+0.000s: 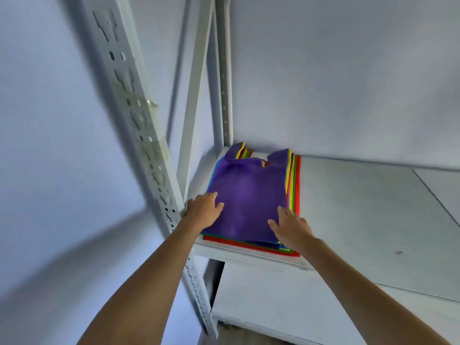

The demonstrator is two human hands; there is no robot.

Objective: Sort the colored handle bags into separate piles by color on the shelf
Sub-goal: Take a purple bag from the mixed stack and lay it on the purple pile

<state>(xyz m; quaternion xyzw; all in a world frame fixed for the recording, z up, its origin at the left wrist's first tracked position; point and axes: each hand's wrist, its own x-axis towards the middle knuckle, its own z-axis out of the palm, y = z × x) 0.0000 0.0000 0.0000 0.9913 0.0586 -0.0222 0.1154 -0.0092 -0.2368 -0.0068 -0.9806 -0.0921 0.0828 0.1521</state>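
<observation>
A stack of flat handle bags lies in the left back corner of the grey shelf (361, 220). A purple bag (249, 195) is on top. Under it show edges of blue, yellow (290, 185), green and red (297, 185) bags. My left hand (202, 210) rests with straight fingers on the purple bag's near left part. My right hand (290, 226) lies on the near right corner of the stack, fingers spread. Neither hand visibly grips a bag.
A perforated metal upright (139, 135) stands at the shelf's front left, a second upright (224, 70) in the back corner. A wall closes the back. The shelf board runs on to the right, with a seam (435, 195). A lower shelf (298, 307) shows beneath.
</observation>
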